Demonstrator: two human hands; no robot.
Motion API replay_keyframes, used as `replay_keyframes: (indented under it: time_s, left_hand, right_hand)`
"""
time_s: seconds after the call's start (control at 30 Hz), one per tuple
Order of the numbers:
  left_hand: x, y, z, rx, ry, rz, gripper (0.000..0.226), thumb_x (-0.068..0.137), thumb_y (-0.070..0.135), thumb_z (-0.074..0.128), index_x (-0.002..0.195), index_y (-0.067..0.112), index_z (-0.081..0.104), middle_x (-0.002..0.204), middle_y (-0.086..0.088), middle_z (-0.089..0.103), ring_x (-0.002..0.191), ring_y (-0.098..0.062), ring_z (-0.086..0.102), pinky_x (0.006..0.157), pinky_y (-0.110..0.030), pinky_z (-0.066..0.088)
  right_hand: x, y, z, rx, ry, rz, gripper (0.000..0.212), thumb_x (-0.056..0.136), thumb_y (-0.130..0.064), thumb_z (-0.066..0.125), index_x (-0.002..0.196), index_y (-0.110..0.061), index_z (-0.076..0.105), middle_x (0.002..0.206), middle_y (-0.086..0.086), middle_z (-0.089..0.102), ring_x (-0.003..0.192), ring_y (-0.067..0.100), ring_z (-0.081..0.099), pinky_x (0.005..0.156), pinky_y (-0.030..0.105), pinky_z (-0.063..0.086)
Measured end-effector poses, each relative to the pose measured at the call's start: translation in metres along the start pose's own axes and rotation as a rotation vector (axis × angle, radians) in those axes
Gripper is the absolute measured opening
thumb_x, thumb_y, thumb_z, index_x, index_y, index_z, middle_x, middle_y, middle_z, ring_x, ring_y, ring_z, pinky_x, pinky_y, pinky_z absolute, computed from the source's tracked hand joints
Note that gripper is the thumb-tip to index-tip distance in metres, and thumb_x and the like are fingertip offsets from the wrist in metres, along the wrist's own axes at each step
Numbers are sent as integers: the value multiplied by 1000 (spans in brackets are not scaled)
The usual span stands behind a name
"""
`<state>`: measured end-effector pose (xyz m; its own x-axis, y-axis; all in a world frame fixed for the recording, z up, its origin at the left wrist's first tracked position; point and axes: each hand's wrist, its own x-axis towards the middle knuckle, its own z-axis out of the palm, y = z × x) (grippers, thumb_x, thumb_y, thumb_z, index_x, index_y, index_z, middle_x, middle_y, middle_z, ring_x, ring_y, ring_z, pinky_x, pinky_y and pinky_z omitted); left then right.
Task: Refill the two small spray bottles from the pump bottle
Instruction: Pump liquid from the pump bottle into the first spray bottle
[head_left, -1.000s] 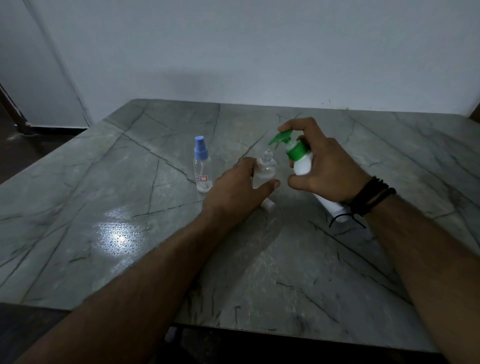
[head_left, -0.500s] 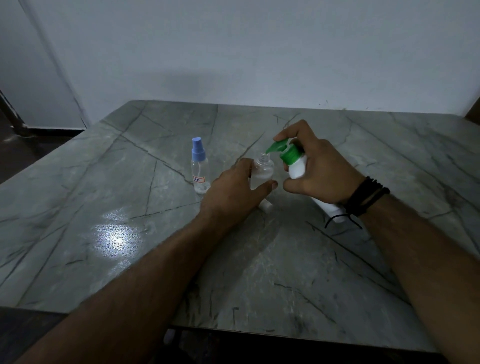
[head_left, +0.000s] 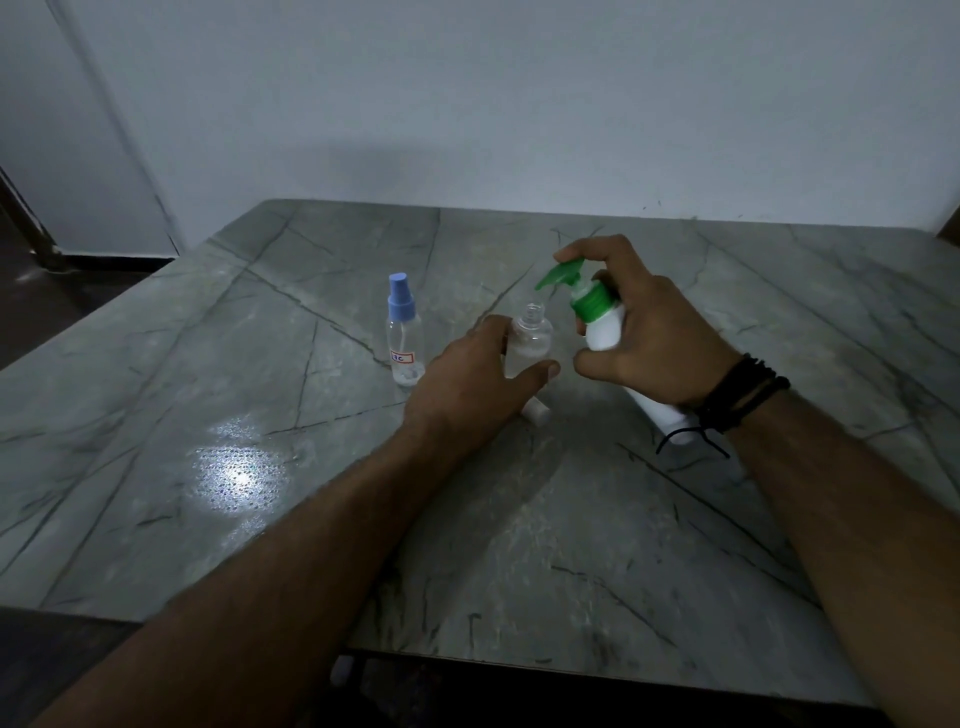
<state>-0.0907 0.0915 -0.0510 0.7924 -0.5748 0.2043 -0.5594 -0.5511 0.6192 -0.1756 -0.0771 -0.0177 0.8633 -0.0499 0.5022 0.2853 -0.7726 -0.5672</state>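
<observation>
Here, on the grey marble table, the capped spray bottle with its blue top stands upright at about ten o'clock from the left hand, free of any grip. That hand wraps the open spray bottle, thumb and fingers grasping its clear body, with a small white piece lying by the wrist. At three o'clock from it, the right hand clasps the tilted white pump bottle, forefinger on the green pump head, whose spout hangs just above the open neck.

Two small spray bottles; one pump bottle; two hands.
</observation>
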Motion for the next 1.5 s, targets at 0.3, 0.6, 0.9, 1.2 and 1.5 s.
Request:
replay_keyframes:
  time_s: [0.3,0.6,0.9,1.2,1.5]
  left_hand:
    - [0,0,1,-1,-1,5,59,85,55,65,132,24,47,132,4,58,110,-11,55,81,-24,40]
    - [2,-2,1,-4,-13,10,58,85,55,64,132,25,47,130,4,58,98,-5,48,79,-25,40]
    - [4,-3,3,9,-15,5,59,84,57,64,131,25,47,129,4,59,97,-6,50,79,-25,41]
    - [3,-2,2,9,-8,6,61,85,57,64,133,24,46,131,3,58,102,-8,52,80,-25,41]
    - [1,-1,0,6,-7,10,61,86,54,64,135,23,45,133,2,57,111,-13,55,82,-24,40]
  right_hand:
    - [0,-1,1,0,-8,8,69,65,-17,73,127,-25,44,83,6,64,68,19,64,65,43,52]
    - [1,-1,1,2,-7,18,67,64,-18,73,124,-25,44,83,5,65,68,19,64,64,43,53]
    - [1,0,-1,7,-4,4,68,65,-15,75,125,-26,44,82,6,64,68,18,64,64,42,53]
    - [1,0,-1,-12,-10,-8,74,66,-13,75,131,-26,44,81,5,63,66,20,62,63,41,52]
    - [0,-1,0,-11,-3,-7,74,65,-17,73,132,-26,43,81,2,62,66,18,62,63,40,52]
